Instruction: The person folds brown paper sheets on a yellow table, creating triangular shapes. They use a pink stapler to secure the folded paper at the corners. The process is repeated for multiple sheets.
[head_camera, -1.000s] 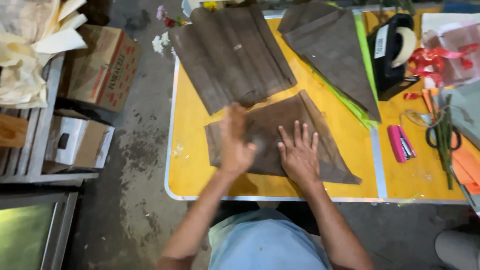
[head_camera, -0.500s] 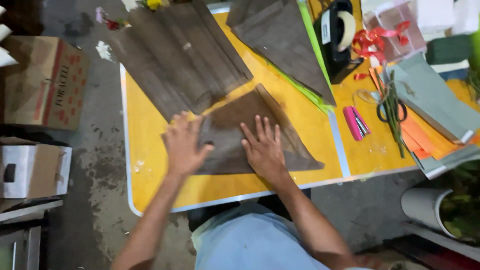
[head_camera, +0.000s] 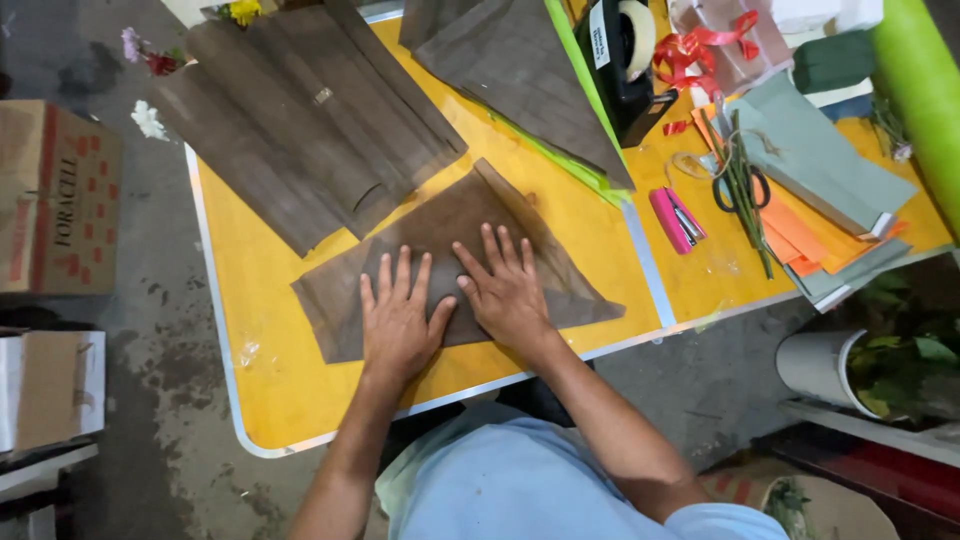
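1. A folded brown wrapping sheet (head_camera: 450, 255) is being pressed flat on the yellow table (head_camera: 270, 390), near its front edge.
2. The left hand (head_camera: 398, 320) is laid palm down with fingers spread on the sheet's lower middle; nothing is pinched.
3. The right hand (head_camera: 508, 290) is flattened just beside it, fingers fanned, thumbs close together.
4. For a clean crease, even pressure is best kept on both palms and the stroke run outward along the fold, so the thin sheet is not wrinkled or shifted.
5. A stack of brown sheets (head_camera: 300, 140) is seen just behind, another pile (head_camera: 520, 75) to the right.
6. Containers now: a white bucket (head_camera: 825, 370) off the table's right corner is filled with green foliage (head_camera: 905, 365).
7. A cardboard box (head_camera: 55, 195) on the floor at left is shown closed; its contents cannot be told.
8. A pink stapler (head_camera: 675, 218) and scissors (head_camera: 740, 185) are left lying well apart from the hands.
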